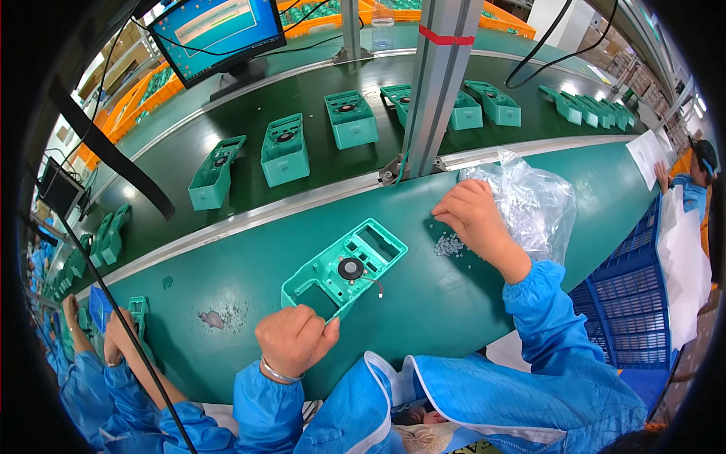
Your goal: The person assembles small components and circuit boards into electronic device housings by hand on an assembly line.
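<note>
A green plastic housing (pixel 308 286) lies slantwise on the green bench top, its open inside facing up. A round black speaker (pixel 351 268) sits in it, and a short wire with a small white plug (pixel 380 293) trails over the side. My left hand (pixel 295 339) is closed at the housing's near end, thumb against the rim. To the right, my right hand (pixel 475 219) has its fingertips pinched together beside a scatter of small clear pieces (pixel 448 244); whatever is between the fingertips is hidden. A clear plastic bag (pixel 533 200) lies behind that hand.
Beyond the metal rail, a conveyor belt (pixel 246 185) carries several similar housings (pixel 286 151). An aluminium post (pixel 437 91) rises at the bench's far edge. A monitor (pixel 215 38) stands back left, a blue crate (pixel 624 295) at right. A co-worker's hand (pixel 119 337) works at left.
</note>
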A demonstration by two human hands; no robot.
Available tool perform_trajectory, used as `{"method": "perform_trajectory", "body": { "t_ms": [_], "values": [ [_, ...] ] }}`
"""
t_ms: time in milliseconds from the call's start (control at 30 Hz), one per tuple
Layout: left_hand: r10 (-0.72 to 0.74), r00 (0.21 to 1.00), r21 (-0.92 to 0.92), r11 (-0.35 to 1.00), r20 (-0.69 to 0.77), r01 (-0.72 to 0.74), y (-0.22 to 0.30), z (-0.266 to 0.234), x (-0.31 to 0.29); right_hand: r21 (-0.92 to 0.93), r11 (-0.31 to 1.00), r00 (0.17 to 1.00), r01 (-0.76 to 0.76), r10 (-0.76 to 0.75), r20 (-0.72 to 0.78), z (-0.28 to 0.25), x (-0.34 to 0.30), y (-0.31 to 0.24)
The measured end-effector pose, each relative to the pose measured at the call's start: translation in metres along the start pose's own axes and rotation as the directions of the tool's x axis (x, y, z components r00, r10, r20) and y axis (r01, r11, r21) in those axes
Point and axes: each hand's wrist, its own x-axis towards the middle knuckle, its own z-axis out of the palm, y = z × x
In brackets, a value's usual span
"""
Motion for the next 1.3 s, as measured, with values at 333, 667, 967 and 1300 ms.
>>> {"method": "perform_trajectory", "body": {
  "t_ms": [333, 667, 967, 1300],
  "values": [
    [-0.010, 1.000, -0.006, 1.000, 0.010, 0.010, 0.000, -0.001, 0.001, 0.019, 1.000, 0.996, -0.004, 0.002, 0.094, -0.004, 0.000, -0.009],
    [-0.009, 1.000, -0.003, 1.000, 0.001, 0.009, 0.000, -0.003, 0.001, -0.114, 0.981, 0.983, 0.155, -0.142, 0.116, -0.006, 0.005, -0.012],
    [-0.001, 1.000, -0.004, 1.000, -0.015, 0.001, -0.001, 0.000, -0.002, -0.177, 0.968, 0.977, 0.179, -0.155, 0.145, -0.002, 0.007, -0.015],
    [0.042, 0.999, -0.006, 0.999, 0.013, -0.042, 0.002, -0.003, -0.005, 0.025, 0.994, 0.991, 0.108, -0.110, 0.075, 0.005, 0.032, -0.045]
  ]
}}
